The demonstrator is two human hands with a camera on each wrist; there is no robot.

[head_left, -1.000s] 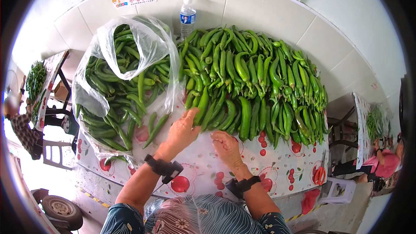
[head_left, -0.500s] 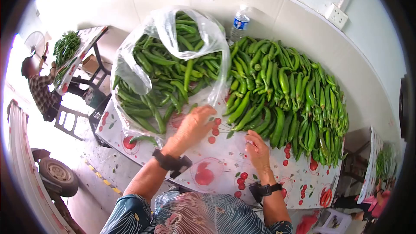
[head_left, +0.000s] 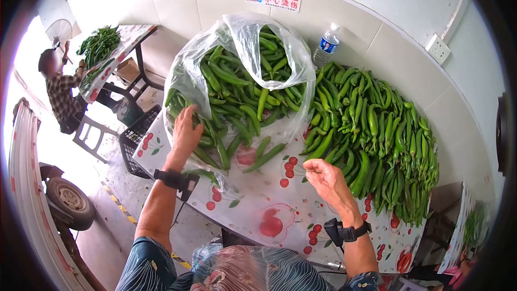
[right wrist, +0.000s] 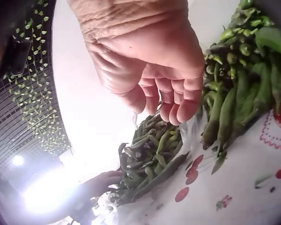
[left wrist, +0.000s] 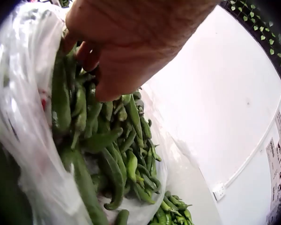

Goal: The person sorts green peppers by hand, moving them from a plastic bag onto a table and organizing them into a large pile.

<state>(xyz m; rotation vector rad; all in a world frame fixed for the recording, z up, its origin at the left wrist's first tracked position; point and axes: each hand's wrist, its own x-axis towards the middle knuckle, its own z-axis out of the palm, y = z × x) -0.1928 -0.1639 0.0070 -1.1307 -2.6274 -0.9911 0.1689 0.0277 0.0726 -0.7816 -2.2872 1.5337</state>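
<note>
My left hand (head_left: pixel 186 132) reaches over the left side of a clear plastic bag (head_left: pixel 188 70) full of long green chili peppers (head_left: pixel 226 75). Its thumb is spread from the fingers; in the left wrist view the fingertips dip among the peppers (left wrist: pixel 114 168) beside the bag's crumpled film (left wrist: pixel 23 122). Off the near left edge of a big layered pile of green peppers (head_left: pixel 377 129), my right hand (head_left: pixel 329 183) hovers over the tablecloth. Its fingers bend loosely with nothing between them, as the right wrist view shows of that hand (right wrist: pixel 150 61).
A water bottle (head_left: pixel 326 46) stands by the wall behind the pile. Loose peppers (head_left: pixel 265 157) lie at the bag's mouth on the cherry-print tablecloth (head_left: pixel 253 199). Left of the table is a black crate (head_left: pixel 134 140); farther off, a person (head_left: pixel 62 91) sits at another table.
My left hand has moved left from the pile's edge to the bagged peppers. The right hand has drawn slightly back from the pile. The head view has swung left.
</note>
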